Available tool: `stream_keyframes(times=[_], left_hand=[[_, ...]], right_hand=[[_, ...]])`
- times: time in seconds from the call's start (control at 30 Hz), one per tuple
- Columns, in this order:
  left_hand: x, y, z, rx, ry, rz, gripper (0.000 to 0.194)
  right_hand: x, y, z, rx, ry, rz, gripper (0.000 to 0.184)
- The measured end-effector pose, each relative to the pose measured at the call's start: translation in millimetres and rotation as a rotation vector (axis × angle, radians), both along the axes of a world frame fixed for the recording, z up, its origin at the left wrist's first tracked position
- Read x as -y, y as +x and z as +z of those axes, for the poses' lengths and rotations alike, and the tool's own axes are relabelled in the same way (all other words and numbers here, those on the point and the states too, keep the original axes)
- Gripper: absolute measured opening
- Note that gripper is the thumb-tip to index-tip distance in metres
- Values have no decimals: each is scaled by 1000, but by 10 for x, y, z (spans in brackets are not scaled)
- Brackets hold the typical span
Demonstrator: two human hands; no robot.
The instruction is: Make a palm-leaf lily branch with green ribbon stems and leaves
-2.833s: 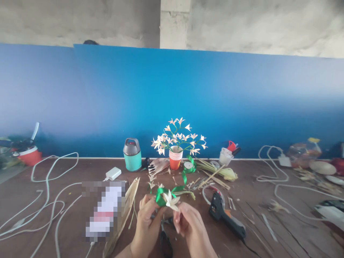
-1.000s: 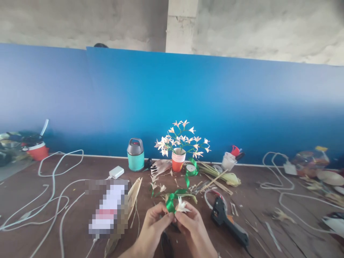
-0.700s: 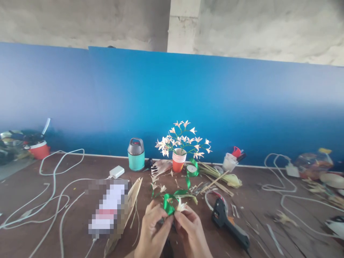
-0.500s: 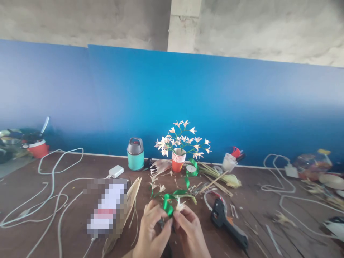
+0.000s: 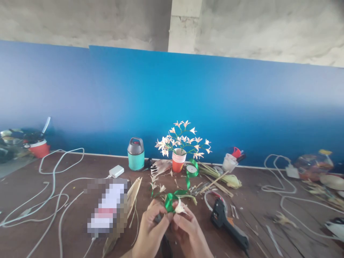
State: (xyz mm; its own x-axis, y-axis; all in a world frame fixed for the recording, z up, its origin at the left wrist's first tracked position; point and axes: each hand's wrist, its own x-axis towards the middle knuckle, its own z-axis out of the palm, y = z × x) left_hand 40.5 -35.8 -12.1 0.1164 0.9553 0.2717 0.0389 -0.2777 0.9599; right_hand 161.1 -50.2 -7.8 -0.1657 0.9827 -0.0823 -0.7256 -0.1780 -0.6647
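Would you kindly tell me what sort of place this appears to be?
It looks like a craft workspace, judging by the glue gun, the spool of green ribbon and the handmade-looking pale flowers standing in stacked paper cups.

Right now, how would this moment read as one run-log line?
left hand: pinches ribbon | right hand: holds flower | right side: glue gun on table | beyond hands: cup, bouquet

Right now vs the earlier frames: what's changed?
Left hand and right hand have drawn closer together; the held white flower has turned in the right hand's fingers. The dark shape above the blue partition is gone. No new grasp or release visible. Unmoved: stacked paper cups, ribbon spool, hot glue gun.
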Motion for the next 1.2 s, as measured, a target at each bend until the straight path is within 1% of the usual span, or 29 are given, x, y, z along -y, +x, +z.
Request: stream_keyframes(times=[0.13, 0.17, 0.2, 0.27, 0.3, 0.33, 0.37, 0.43, 0.5, 0.57, 0.63, 0.73, 0.8, 0.9, 1.0, 1.2], left_hand=[[17, 35, 55, 280, -200, -123, 22], [19, 42, 66, 340, -250, -141, 21], [18, 46, 76, 386, -298, -149, 21], [2, 44, 84, 429, -382, -146, 22], [-12, 39, 84, 428, -411, -146, 22], [-29, 33, 81, 419, -432, -148, 23], [-46, 26, 77, 409, -444, -147, 23], [-77, 16, 71, 391, -453, -145, 23], [-95, 14, 68, 365, -443, -142, 21], [-103, 17, 66, 323, -430, -140, 21], [-107, 20, 58, 263, -408, -126, 21], [-112, 14, 34, 154, -335, -71, 20], [-112, 3, 18, 92, -272, -35, 20], [-101, -10, 4, 32, -191, -2, 19], [-89, -9, -11, 16, -125, 5, 18], [-97, 10, -60, 12, -197, -36, 17]], right_hand=[[-24, 62, -39, 19, 5, 29, 24], [-29, 80, -41, 55, 30, 35, 28], [-32, 101, -37, 113, 69, 36, 35], [-34, 151, -16, 317, 199, -14, 55], [-35, 180, -3, 469, 289, -75, 62], [-36, 212, 9, 647, 394, -154, 65], [-39, 244, 18, 839, 507, -238, 62], [-51, 303, 29, 1206, 731, -374, 51], [-66, 345, 38, 1484, 892, -444, 39], [-78, 367, 53, 1655, 972, -480, 30], [-82, 376, 77, 1761, 1002, -488, 25], [-78, 377, 117, 1848, 1004, -463, 23], [-76, 370, 132, 1861, 994, -451, 22], [-80, 347, 128, 1815, 936, -453, 19], [-89, 319, 105, 1734, 825, -417, 15], [-112, 301, 62, 1542, 657, -307, 13]])
